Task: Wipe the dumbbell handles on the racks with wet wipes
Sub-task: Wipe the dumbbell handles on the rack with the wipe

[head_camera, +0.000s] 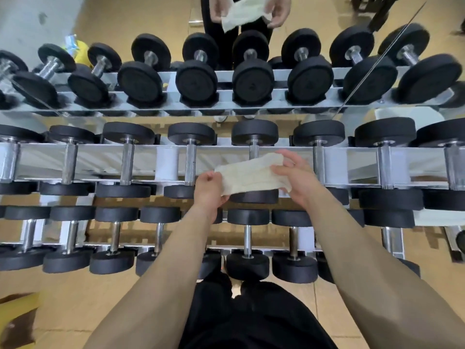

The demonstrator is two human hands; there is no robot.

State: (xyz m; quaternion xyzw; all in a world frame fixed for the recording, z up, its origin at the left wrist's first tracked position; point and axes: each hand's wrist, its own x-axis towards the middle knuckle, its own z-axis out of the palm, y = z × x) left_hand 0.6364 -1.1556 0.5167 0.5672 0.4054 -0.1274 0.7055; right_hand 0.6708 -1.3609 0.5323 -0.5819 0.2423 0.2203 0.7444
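Both hands are over the upper tier of the rack (100, 159). The left hand (208, 188) pinches the left edge of the wet wipe (249, 176) and the right hand (294, 177) grips its right end, spreading it out above 1 dumbbell handle (253, 152). There are open gaps to the neighbouring handles on either side. The wipe is pale, creased and rumpled.

Tan tiled floor (75, 311) crossed by thin pale joints, wall mirror (151, 11) mounted at the back, pale grey wall (22, 18) reflected upper left, yellow plastic object (15, 311) cut off at lower-left edge, soft even lighting.
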